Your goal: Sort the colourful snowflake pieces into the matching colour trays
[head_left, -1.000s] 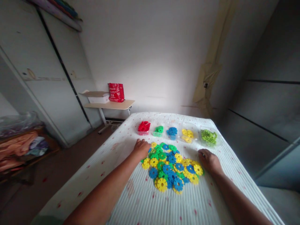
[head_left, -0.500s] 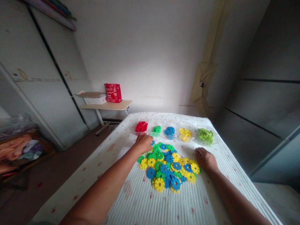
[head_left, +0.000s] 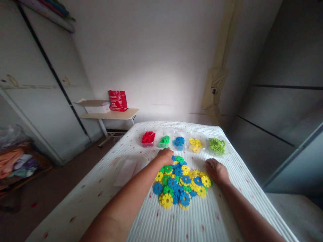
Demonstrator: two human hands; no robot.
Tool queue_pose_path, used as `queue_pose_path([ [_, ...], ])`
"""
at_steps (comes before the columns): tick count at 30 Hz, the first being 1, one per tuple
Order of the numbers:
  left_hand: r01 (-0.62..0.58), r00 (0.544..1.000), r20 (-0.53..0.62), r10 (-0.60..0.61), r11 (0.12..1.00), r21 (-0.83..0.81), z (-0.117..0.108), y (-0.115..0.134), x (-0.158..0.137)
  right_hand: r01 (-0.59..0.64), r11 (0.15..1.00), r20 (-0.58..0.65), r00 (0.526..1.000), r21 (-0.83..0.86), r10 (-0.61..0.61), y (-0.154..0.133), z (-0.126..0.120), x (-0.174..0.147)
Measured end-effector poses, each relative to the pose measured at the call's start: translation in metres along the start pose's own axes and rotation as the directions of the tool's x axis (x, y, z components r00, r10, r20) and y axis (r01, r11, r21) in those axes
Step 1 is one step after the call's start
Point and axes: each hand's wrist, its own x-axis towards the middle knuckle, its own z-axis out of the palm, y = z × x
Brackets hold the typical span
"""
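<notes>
Left hand (head_left: 165,155) and right hand (head_left: 217,171) lay apart, one at the far-left edge of a heap of discs (head_left: 179,183), the other curled just beside its right, and I couldn't tell whether either gripped anything. A careless drag of that left hand could have scattered those loosely piled discs, notched, flower-like, yellow, blue and green, over the ridged cover (head_left: 191,222) towards the clear tubs (head_left: 164,145) beyond

Five clear containers (head_left: 147,145), two hands (head_left: 217,171), one bag (head_left: 117,101), one box (head_left: 97,109), piled discs (head_left: 184,179) uncountable
</notes>
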Motion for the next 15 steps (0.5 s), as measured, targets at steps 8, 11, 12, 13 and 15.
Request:
queue_pose_path([
  [8,0.06,0.998,-0.02,-0.061,0.997,-0.048,-0.008,-0.004,-0.003,-0.001,1.0,0.019,1.0,0.001,0.001,0.001,-0.001,0.0],
  [11,0.065,0.996,-0.058,-0.072,0.992,-0.112,-0.014,-0.01,-0.005,0.005,1.0,0.015,1.0,-0.01,-0.005,0.001,0.0,0.0],
  [12,0.047,0.996,-0.069,-0.058,0.989,-0.143,-0.015,-0.011,-0.004,0.004,1.0,0.019,1.0,-0.019,-0.004,0.001,0.0,0.0],
  [13,0.018,0.996,-0.077,-0.032,0.984,-0.179,-0.015,-0.009,-0.004,0.001,1.0,0.026,1.0,-0.031,0.0,0.001,0.0,0.0],
  [15,-0.067,0.995,-0.087,0.046,0.964,-0.258,-0.013,-0.002,-0.001,-0.012,0.998,0.041,0.999,-0.057,0.014,-0.001,0.0,0.0],
])
